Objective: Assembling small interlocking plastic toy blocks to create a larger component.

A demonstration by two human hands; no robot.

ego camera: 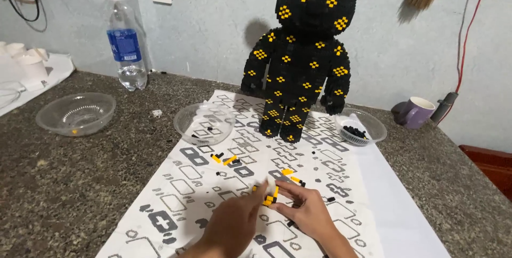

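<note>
Hands meet over the patterned sheet (373, 204) near the worktop's front edge. A small yellow-and-black brick cluster (270, 196) is pinched between the left hand (234, 226) and right hand (306, 210), fingers of both closed on it. Step judged: small bricks being pressed together into a sub-piece. Loose bricks (224, 159) are scattered just beyond. The black-and-yellow brick bear (301, 60) stands at the sheet's far end, flanked by a clear bowl (205, 124) and a small dish (360, 127). Next move calls for fine alignment and firm pressure.
</note>
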